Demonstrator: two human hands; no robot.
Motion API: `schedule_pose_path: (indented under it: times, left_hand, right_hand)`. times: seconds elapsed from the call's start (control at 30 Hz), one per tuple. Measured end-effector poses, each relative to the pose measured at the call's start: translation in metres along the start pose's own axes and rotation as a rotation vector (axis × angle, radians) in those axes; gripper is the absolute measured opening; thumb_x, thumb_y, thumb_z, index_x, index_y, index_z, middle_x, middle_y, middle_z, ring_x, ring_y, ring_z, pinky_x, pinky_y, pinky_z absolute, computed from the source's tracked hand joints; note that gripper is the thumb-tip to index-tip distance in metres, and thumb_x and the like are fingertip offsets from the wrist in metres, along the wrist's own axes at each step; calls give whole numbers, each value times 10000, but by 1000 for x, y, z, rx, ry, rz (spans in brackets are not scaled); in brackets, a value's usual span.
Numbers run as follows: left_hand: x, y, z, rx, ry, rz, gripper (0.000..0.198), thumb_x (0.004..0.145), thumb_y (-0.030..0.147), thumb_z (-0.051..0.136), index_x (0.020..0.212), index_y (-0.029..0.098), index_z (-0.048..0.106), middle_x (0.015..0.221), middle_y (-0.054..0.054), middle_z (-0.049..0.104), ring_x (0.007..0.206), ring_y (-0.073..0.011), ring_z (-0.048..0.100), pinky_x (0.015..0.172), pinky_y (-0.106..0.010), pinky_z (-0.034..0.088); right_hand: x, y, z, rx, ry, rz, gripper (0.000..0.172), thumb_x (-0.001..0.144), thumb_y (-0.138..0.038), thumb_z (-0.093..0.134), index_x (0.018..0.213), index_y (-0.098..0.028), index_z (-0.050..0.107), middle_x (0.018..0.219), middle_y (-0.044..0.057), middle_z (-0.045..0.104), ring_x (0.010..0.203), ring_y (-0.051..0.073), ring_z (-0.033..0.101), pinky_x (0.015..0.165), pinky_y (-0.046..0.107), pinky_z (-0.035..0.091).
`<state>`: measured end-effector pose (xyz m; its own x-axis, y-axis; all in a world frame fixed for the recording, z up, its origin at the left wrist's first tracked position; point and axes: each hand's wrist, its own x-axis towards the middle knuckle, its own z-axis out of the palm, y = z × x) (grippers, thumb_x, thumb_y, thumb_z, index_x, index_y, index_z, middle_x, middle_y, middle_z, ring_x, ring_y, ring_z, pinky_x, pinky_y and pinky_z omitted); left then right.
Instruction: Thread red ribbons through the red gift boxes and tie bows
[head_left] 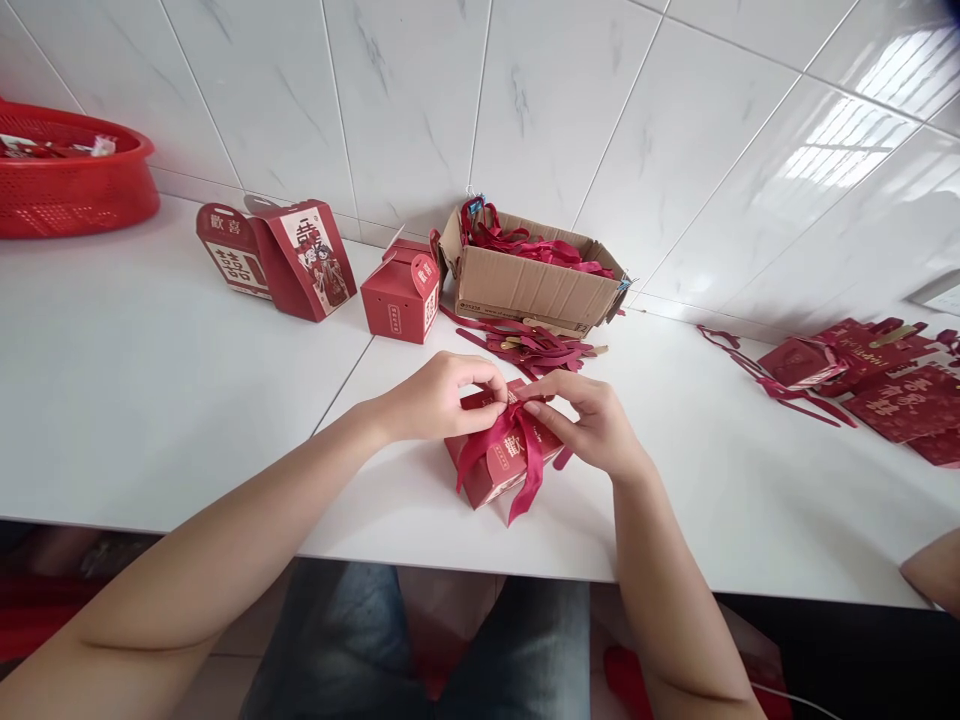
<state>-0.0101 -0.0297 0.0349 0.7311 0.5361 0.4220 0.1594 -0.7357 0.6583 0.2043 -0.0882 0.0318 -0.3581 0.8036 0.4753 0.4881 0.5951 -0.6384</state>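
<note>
A red gift box (480,478) with printed characters rests on the white table in front of me. A dark pink ribbon (531,470) is looped over its top, its two tails hanging down the near side. My left hand (450,395) pinches the ribbon at the knot from the left. From the right, my right hand (589,415) pinches the ribbon with thumb and forefinger. Both hands touch the top of the box, and the fingers partly hide the knot.
Behind the box lies a pile of ribbon strips (544,348), before a cardboard box (536,280) of ribbons. Red boxes (401,295) stand at back left, near a red plastic basket (82,190). More red boxes (900,390) lie right. Another person's arm (937,570) shows at the right edge.
</note>
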Motion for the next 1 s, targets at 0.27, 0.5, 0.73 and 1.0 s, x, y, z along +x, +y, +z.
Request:
schedule_pose_path:
  times: [0.27,0.5,0.73,1.0]
  left_hand:
    - [-1,0,0,17,64,-43,90,786,170,591,778,179,680,840,1,727,767,-143,662,721,-255,530]
    - [0,-3,-1,-33,83,-120,76,739,119,585,745,166,644,819,-12,716,779,-156,667,711,-263,550]
    - [1,0,-2,-91,62,-92,10,805,171,565,814,175,568,838,1,663,806,-133,650,793,-282,553]
    - [1,-1,-7,-138,-85,-22,280,769,88,582,1030,189,594,1031,-23,656,958,-151,625,885,-308,522]
  right_hand:
    - [-4,3,-4,-52,-78,-73,292,936,-218,482,1124,-298,691,867,41,615,742,149,589,671,321,517]
    - [-10,5,-9,-55,-133,-112,442,908,-90,392,1144,-316,690,868,40,534,744,144,556,687,332,527]
    - [-7,-1,-3,-105,-69,-112,329,904,-127,483,1195,-211,613,836,31,596,696,122,544,664,295,506]
    - [-7,-1,-3,-119,-63,-148,301,851,-83,533,1116,-184,634,848,34,640,711,114,562,659,267,490]
